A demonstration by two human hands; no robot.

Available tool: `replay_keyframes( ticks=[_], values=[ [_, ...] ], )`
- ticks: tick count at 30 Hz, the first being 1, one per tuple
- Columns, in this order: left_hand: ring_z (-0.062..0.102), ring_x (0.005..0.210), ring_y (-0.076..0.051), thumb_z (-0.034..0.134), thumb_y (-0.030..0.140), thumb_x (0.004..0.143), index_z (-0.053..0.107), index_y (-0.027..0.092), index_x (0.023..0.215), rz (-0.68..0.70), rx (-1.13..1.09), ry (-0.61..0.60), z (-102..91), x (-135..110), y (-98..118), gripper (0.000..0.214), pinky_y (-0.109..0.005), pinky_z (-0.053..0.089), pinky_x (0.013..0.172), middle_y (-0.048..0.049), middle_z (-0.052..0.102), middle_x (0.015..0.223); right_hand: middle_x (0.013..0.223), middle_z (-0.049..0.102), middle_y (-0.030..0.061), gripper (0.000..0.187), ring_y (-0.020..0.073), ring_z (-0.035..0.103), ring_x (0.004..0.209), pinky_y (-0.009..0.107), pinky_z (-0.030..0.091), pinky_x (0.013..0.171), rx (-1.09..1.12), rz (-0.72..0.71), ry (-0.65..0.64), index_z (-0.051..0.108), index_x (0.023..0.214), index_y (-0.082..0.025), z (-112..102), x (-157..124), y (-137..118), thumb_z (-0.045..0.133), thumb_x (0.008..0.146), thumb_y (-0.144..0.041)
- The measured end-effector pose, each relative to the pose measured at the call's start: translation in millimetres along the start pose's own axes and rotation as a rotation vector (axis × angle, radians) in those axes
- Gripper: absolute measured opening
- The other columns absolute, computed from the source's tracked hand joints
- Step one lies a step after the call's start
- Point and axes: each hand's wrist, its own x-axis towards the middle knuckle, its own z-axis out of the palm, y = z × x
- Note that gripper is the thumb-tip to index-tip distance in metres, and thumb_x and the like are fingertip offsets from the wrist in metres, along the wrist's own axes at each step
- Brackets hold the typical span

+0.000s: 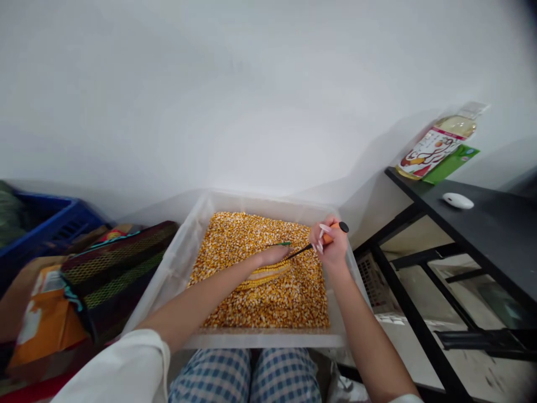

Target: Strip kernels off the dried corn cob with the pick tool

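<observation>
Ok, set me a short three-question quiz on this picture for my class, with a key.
1. What fills the clear plastic bin?
2. True or false: the right hand holds the orange-handled tool.
3. What lies on the black table? A. a blue crate; B. a white computer mouse; C. a corn cob

Key: 1. dried corn kernels; 2. true; 3. B
</observation>
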Motion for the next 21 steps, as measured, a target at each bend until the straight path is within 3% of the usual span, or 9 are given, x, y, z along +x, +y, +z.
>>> replay_keyframes(
  ticks=[6, 14, 21],
  values=[
    [0.054, 0.079, -0.025, 0.036, 0.043, 0.080, 0.059, 0.017, 0.070, 0.003, 0.150, -0.033, -0.8, -5.6, 8.3, 0.036, -0.035, 0.041, 0.078, -0.0080, 0.062, 0.084, 0.035, 0.031, -0.0056, 0.022, 0.0068, 0.024, 0.028, 0.016, 0.023, 0.029, 0.074, 0.004, -0.023, 0.035, 0.057, -0.018, -4.3, 1.8, -11.0, 0.055, 0.063, -0.025],
    [0.052, 0.078, -0.022, 0.037, 0.035, 0.078, 0.059, 0.016, 0.065, 0.009, 0.122, -0.059, -1.6, -6.6, 10.9, 0.031, -0.032, 0.040, 0.078, -0.0061, 0.062, 0.080, 0.035, 0.032, -0.0054, 0.026, 0.0062, 0.024, 0.027, 0.016, 0.023, 0.029, 0.052, 0.036, -0.111, 0.036, 0.056, -0.017, -4.2, 0.6, -16.4, 0.059, 0.063, -0.027],
    [0.055, 0.079, -0.022, 0.042, 0.036, 0.082, 0.062, 0.014, 0.071, 0.026, 0.108, -0.199, 10.6, -5.8, 0.1, 0.032, -0.035, 0.041, 0.084, -0.0064, 0.065, 0.085, 0.034, 0.032, -0.0044, 0.025, 0.0060, 0.023, 0.028, 0.017, 0.018, 0.031, 0.079, 0.239, -0.269, 0.040, 0.051, -0.017, -0.7, -4.8, -7.5, 0.063, 0.060, -0.024]
  ],
)
